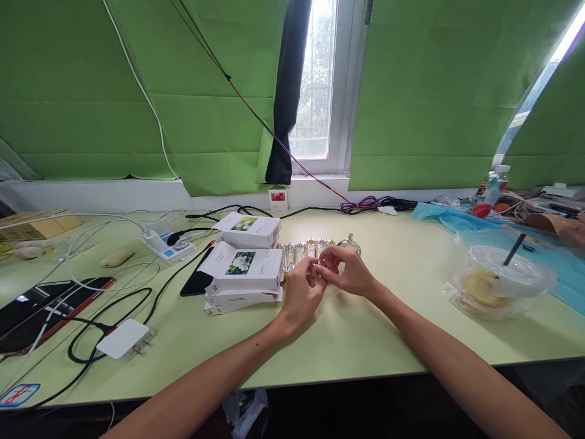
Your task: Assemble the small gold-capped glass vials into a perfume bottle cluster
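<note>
My left hand (302,291) and my right hand (350,268) meet above the table, fingertips pinched together around something small and shiny. The fingers cover most of it, so its kind does not show. Just behind them stands a row of small clear glass bottles (300,249) with gold-coloured tops, partly hidden by my hands. A rounded glass bottle (350,241) sits behind my right hand. To the left of my left hand, white cardboard boxes (260,276) with a white-flower picture lie stacked, one with its flap open. Another such box (256,227) lies behind them.
A dark phone (197,281) lies partly under the boxes. Leftward are a power strip (165,245), a white charger (125,339), tangled cables and dark devices (50,311). On the right stand a bagged drink cup with a straw (496,280) and blue plastic sheeting (564,268).
</note>
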{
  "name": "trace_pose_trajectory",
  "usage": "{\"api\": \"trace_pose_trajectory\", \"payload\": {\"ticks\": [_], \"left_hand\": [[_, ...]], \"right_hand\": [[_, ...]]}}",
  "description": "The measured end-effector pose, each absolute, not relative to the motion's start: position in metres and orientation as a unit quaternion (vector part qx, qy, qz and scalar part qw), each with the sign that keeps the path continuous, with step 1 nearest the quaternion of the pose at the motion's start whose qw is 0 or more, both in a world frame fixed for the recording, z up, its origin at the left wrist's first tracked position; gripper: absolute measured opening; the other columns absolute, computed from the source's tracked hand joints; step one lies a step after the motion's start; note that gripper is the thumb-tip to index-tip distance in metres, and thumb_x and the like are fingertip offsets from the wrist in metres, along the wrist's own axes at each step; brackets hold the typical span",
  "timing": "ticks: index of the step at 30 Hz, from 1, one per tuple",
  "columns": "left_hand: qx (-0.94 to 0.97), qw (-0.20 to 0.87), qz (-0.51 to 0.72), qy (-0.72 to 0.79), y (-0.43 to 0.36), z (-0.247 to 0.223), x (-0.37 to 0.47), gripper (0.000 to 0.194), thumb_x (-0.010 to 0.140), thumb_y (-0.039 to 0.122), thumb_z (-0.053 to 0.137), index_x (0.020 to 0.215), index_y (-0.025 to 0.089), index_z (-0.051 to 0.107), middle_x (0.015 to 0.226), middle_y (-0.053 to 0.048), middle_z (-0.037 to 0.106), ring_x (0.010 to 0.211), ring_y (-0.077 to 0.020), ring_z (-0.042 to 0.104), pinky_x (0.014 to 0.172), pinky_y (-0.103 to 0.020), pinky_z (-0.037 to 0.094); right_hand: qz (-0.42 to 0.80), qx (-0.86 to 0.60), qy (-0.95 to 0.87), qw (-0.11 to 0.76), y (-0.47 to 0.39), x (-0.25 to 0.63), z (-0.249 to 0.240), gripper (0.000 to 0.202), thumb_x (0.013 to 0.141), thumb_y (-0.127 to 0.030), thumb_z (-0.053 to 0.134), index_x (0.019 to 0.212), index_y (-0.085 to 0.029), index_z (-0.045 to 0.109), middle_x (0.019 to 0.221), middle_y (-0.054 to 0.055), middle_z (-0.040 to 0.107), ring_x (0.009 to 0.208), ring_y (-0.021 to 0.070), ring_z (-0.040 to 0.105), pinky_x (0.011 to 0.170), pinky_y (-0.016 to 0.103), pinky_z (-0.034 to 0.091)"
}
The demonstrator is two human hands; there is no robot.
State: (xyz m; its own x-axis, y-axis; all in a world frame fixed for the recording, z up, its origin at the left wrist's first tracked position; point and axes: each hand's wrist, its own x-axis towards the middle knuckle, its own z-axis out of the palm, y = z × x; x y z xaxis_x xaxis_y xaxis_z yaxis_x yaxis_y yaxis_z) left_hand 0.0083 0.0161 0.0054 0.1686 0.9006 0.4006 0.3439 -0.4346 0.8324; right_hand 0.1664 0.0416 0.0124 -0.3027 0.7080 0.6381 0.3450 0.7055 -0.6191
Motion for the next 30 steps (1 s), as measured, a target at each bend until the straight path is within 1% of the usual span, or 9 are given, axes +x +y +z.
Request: {"api": "trace_pose_trajectory", "payload": {"ticks": [6,11,16,23,30], "left_hand": [[0.701,0.3,0.473,0.442,0.0156,0.006,0.0082,0.018,0.085,0.028,0.06,0.099,0.019,0.064,0.071,0.004,0.056,0.054,-0.0083,0.044,0.054,-0.022,0.034],[0.698,0.3,0.473,0.447,0.0169,0.0036,0.0079,0.019,0.085,0.027,0.061,0.102,0.019,0.063,0.069,0.005,0.053,0.054,-0.0082,0.044,0.054,-0.022,0.033],[0.701,0.303,0.472,0.441,0.0171,0.004,0.0081,0.017,0.086,0.029,0.061,0.099,0.019,0.063,0.07,0.005,0.051,0.055,-0.0079,0.044,0.055,-0.021,0.033],[0.7,0.3,0.471,0.445,0.0171,0.0057,0.0089,0.015,0.086,0.03,0.061,0.094,0.018,0.063,0.068,0.005,0.048,0.054,-0.0079,0.043,0.055,-0.022,0.033],[0.702,0.302,0.466,0.447,0.0167,0.0059,0.009,0.016,0.086,0.03,0.061,0.095,0.018,0.063,0.068,0.005,0.047,0.056,-0.0083,0.044,0.056,-0.022,0.034]], "right_hand": [[0.199,-0.331,-0.788,0.48,0.04,0.1669,0.0143,0.011,0.082,-0.03,0.068,0.087,-0.022,0.06,0.066,-0.003,0.055,0.058,0.0119,0.051,0.054,0.025,0.048],[0.2,-0.333,-0.791,0.473,0.0391,0.1671,0.016,0.01,0.083,-0.029,0.066,0.088,-0.022,0.06,0.066,-0.003,0.055,0.058,0.0118,0.051,0.054,0.025,0.048],[0.193,-0.336,-0.793,0.47,0.0399,0.167,0.0149,0.009,0.084,-0.027,0.065,0.088,-0.022,0.059,0.066,-0.003,0.054,0.057,0.0116,0.049,0.055,0.025,0.047],[0.189,-0.34,-0.794,0.467,0.0402,0.1666,0.0145,0.007,0.083,-0.025,0.064,0.086,-0.022,0.058,0.067,-0.003,0.055,0.058,0.012,0.051,0.055,0.025,0.046],[0.191,-0.34,-0.794,0.466,0.0417,0.1673,0.0119,0.009,0.082,-0.021,0.064,0.086,-0.022,0.056,0.066,-0.004,0.053,0.057,0.0116,0.05,0.055,0.025,0.044]]}}
